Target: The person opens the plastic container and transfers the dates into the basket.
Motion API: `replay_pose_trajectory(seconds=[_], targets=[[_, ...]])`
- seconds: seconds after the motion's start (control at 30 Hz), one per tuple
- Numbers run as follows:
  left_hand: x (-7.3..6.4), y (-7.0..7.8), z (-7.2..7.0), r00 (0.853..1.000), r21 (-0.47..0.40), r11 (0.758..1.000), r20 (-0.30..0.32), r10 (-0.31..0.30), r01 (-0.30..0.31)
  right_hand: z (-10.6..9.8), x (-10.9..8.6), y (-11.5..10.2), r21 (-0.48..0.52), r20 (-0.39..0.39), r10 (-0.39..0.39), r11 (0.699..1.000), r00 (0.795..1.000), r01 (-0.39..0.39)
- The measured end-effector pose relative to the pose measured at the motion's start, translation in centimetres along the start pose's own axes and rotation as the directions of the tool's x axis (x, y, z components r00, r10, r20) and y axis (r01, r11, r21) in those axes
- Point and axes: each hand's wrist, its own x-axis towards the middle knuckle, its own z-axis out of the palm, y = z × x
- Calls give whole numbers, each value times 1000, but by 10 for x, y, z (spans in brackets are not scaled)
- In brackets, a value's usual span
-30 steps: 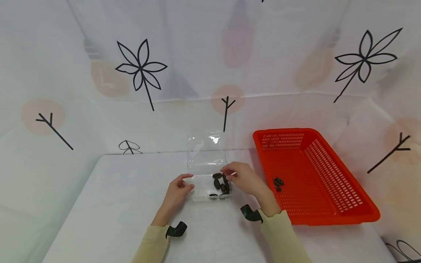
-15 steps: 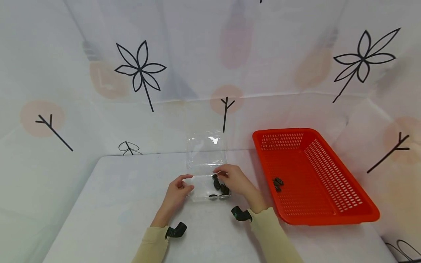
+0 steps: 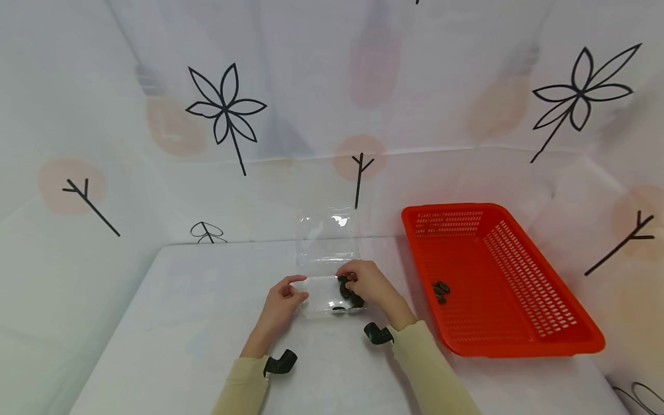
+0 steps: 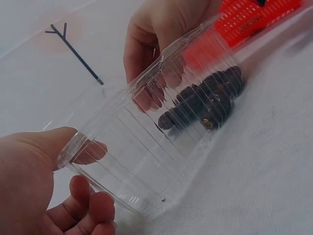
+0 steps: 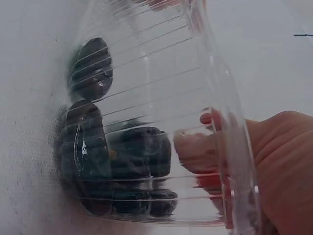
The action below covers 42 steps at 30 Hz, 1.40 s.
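A clear plastic clamshell box (image 3: 320,291) lies on the white table with its lid (image 3: 327,236) raised at the back. My left hand (image 3: 278,305) grips the box's left edge; in the left wrist view the thumb (image 4: 93,151) bends over the rim and the other fingers curl below it. Several dark, glossy oval pieces (image 5: 93,68) are gathered toward the box's right end; their kind is unclear. My right hand (image 3: 370,285) reaches in over the right side, thumb and forefinger pinching one of them. The fingers partly cover the pieces in the head view.
A red perforated plastic basket (image 3: 519,349) stands to the right, with a few similar dark pieces (image 3: 441,290) near its left wall. A patterned white cloth (image 3: 290,86) hangs behind the table (image 3: 197,323).
My right hand has shifted left and slightly down over the dark pieces, covering more of them. The left hand still holds the box edge, and the box stays in place.
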Motion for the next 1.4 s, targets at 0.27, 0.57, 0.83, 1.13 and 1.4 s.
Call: replay_pose_trajectory(seconds=[0.27,0.57,0.83,1.13,1.4], targets=[[-4,1,0,1000,-3,1000,-18,-2,2,2,1,-5,-116,50,3,993,999,3],[-6,7,-4,1000,-11,1000,-25,6,-6,4,2,-13,-163,105,90,984,990,-72],[-3,3,0,1000,-20,1000,-26,-16,16,9,1,-12,-245,93,106,966,990,-80],[-2,2,1,999,-23,999,-22,-33,32,11,-1,-10,-360,147,41,933,988,14],[0,1,4,999,-35,999,-23,-39,38,11,-3,-8,-436,140,-82,889,987,136]])
